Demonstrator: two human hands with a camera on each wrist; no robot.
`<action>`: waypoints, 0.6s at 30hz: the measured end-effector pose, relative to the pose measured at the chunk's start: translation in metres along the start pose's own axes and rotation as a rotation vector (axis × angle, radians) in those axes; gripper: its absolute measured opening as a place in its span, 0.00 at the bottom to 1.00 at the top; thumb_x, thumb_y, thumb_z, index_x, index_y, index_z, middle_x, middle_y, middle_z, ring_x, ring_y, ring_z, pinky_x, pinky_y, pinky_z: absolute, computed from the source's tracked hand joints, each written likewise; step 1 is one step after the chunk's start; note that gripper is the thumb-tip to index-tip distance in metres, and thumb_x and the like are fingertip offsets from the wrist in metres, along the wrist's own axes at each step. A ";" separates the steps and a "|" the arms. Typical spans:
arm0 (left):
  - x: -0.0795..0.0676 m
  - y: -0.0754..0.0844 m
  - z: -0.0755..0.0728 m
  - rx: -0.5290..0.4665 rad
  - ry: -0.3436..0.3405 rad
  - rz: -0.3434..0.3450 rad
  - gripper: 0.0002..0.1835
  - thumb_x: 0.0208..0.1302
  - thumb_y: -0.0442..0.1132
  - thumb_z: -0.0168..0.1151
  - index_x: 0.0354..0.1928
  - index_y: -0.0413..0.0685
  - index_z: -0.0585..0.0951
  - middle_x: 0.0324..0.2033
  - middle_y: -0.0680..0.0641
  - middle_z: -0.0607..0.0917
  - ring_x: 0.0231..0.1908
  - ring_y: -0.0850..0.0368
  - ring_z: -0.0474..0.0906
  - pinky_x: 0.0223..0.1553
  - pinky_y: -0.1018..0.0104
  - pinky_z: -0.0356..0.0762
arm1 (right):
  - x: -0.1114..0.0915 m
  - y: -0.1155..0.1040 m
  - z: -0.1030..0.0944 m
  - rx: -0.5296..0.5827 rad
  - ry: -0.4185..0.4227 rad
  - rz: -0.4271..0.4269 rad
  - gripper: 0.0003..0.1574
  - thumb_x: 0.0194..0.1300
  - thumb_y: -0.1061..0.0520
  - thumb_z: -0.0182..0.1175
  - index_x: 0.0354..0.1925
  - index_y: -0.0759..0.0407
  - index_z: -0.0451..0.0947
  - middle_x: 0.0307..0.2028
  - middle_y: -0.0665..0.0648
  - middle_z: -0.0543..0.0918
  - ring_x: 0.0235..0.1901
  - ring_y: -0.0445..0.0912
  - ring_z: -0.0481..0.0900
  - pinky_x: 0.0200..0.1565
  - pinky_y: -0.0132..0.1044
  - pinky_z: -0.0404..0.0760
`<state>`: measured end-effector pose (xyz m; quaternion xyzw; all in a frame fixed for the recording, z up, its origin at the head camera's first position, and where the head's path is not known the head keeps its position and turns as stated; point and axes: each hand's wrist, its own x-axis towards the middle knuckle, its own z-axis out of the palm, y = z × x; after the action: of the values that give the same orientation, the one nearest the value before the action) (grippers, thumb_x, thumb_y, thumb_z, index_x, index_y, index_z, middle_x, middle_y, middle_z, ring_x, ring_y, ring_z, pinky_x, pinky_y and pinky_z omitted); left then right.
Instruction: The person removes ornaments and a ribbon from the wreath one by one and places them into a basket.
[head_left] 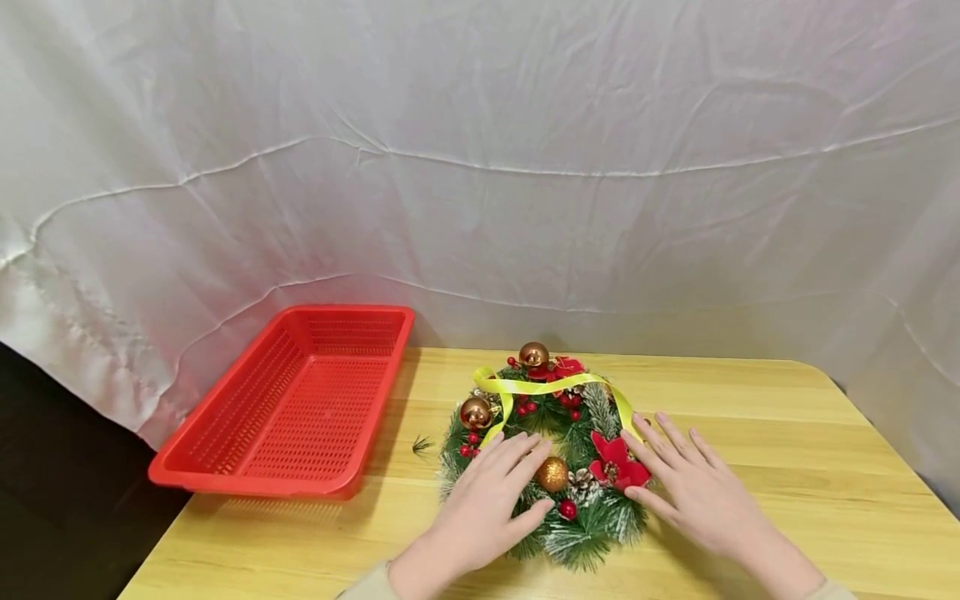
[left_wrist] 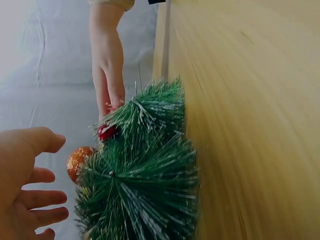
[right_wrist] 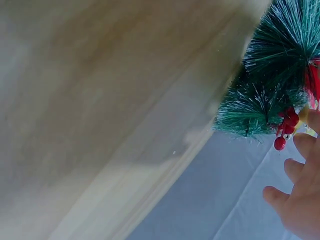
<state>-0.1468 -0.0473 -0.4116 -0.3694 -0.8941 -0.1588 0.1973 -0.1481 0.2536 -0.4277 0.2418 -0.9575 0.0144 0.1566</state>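
Note:
A green Christmas wreath with frosted tips lies on the table, trimmed with shiny copper balls, red berries, pine cones and red flowers. Across its far part runs a loose yellow ribbon, its ends dropping towards both hands. My left hand is spread above the wreath's left side, beside a glittery orange-gold ball; in the left wrist view its fingers stand apart from the greenery. With fingers extended, my right hand is at the wreath's right edge, by the red flower and ribbon end; contact there is unclear.
To the left, a red perforated plastic basket stands on the wooden table, with nothing seen inside. A small green sprig lies between basket and wreath. Pale grey cloth hangs behind the table's back edge.

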 end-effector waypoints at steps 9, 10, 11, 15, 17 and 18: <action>0.005 0.006 0.009 -0.023 0.009 -0.004 0.30 0.64 0.52 0.59 0.66 0.51 0.69 0.62 0.52 0.72 0.63 0.55 0.66 0.66 0.54 0.57 | 0.000 -0.001 0.003 -0.002 -0.007 -0.003 0.43 0.67 0.32 0.49 0.71 0.52 0.59 0.72 0.57 0.54 0.73 0.49 0.37 0.69 0.44 0.28; 0.005 0.006 0.010 -0.029 0.008 -0.009 0.30 0.64 0.51 0.60 0.66 0.51 0.69 0.61 0.52 0.73 0.62 0.55 0.67 0.65 0.53 0.60 | 0.000 -0.001 0.003 -0.002 -0.005 -0.004 0.43 0.67 0.32 0.49 0.71 0.52 0.59 0.72 0.57 0.54 0.73 0.49 0.37 0.69 0.44 0.28; 0.005 0.007 0.011 -0.032 0.008 -0.014 0.30 0.64 0.50 0.60 0.66 0.51 0.70 0.61 0.52 0.73 0.62 0.54 0.67 0.64 0.53 0.62 | 0.000 -0.001 0.003 -0.003 -0.002 -0.006 0.43 0.67 0.32 0.49 0.71 0.52 0.59 0.72 0.57 0.54 0.73 0.49 0.37 0.69 0.44 0.28; 0.006 0.007 0.014 -0.032 0.019 -0.017 0.29 0.62 0.48 0.62 0.65 0.51 0.71 0.58 0.52 0.76 0.59 0.54 0.70 0.60 0.54 0.68 | 0.000 -0.001 0.004 -0.004 0.014 -0.007 0.42 0.67 0.32 0.49 0.71 0.53 0.61 0.72 0.57 0.56 0.73 0.49 0.37 0.69 0.43 0.27; 0.007 0.007 0.016 -0.027 0.032 -0.008 0.28 0.62 0.47 0.63 0.64 0.50 0.72 0.57 0.52 0.76 0.58 0.56 0.71 0.59 0.56 0.69 | 0.001 -0.001 0.004 -0.007 0.021 -0.009 0.42 0.67 0.32 0.49 0.70 0.52 0.61 0.72 0.57 0.56 0.73 0.48 0.37 0.69 0.42 0.27; 0.007 0.007 0.017 -0.026 0.039 -0.005 0.28 0.61 0.47 0.64 0.63 0.50 0.72 0.56 0.52 0.77 0.57 0.56 0.72 0.59 0.57 0.69 | 0.000 -0.001 0.004 -0.010 0.024 -0.011 0.42 0.67 0.32 0.49 0.70 0.53 0.62 0.72 0.57 0.56 0.73 0.48 0.37 0.69 0.42 0.28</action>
<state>-0.1502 -0.0314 -0.4218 -0.3666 -0.8888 -0.1782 0.2096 -0.1491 0.2520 -0.4315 0.2460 -0.9543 0.0119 0.1693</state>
